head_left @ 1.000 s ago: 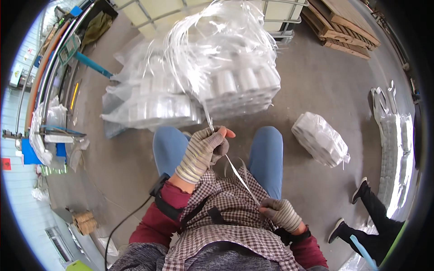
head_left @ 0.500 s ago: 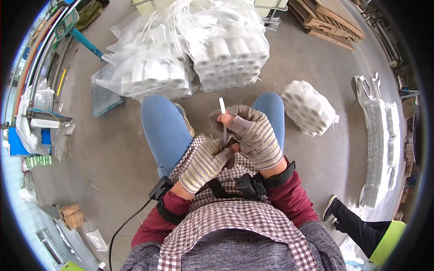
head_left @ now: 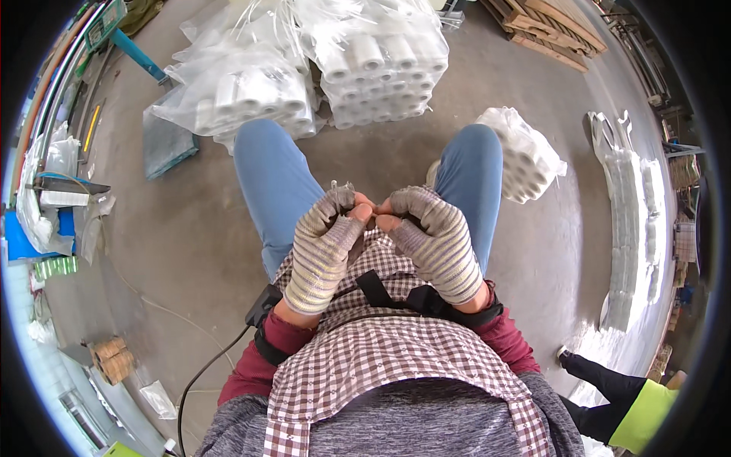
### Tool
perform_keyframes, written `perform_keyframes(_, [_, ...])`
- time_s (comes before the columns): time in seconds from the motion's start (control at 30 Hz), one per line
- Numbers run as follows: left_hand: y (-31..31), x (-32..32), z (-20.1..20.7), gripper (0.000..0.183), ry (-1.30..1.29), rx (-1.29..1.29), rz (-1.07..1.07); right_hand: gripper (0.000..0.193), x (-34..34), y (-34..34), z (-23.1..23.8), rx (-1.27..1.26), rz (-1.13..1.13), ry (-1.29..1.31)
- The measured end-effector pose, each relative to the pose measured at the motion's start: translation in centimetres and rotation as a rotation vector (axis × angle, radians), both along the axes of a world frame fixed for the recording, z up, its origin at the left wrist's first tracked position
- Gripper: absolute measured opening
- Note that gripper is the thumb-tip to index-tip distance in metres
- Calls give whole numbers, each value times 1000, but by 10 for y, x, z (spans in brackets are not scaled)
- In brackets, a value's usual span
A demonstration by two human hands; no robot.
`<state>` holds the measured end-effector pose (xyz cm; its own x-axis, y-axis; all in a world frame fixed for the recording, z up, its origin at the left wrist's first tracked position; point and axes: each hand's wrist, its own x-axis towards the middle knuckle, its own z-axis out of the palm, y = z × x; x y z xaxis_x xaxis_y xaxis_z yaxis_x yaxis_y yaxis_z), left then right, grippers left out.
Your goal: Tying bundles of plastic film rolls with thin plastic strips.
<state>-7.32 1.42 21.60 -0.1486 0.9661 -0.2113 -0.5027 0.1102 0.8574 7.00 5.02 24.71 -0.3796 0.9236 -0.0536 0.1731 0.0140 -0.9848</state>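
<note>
Both hands wear striped fingerless work gloves and meet in front of my checked apron (head_left: 411, 346), between my knees. My left hand (head_left: 324, 247) is closed, thumb pressed to the fingers. Fingertip to fingertip with it, my right hand (head_left: 438, 236) pinches in the same way. Whatever lies between the fingertips is too small or too hidden to make out. Beyond my knees stand clear plastic bags of white rolls (head_left: 381, 72), with thin white strips (head_left: 263, 11) lying over them. A smaller wrapped bundle of rolls (head_left: 525, 156) sits by my right knee.
Wooden pallets (head_left: 544, 30) lie at the far right. Long plastic-wrapped packs (head_left: 628, 228) stretch along the right side. At lower right is another person's dark-trousered leg (head_left: 601, 381). A blue-green platform scale (head_left: 169, 145) stands left of the bags. A black cable (head_left: 205, 381) runs from my left wrist.
The upright white strip that stood in my right fingers no longer shows. My right hand has come down level with the left, fingertips now together. My knees have spread, and the view has shifted.
</note>
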Motion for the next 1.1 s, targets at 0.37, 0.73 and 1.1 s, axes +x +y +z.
perform_keyframes(0.37, [11,0,-11,24,-43,-78,-146,8,-2,23,-18,125,-173,175])
perform_keyframes(0.73, [24,10,-12,20,-1,-183,-66,8,1,42,-31,159,-36,22])
perform_keyframes(1.1, [24,10,-14,17,14,-229,-129,7,7,37,-34,108,-64,-12])
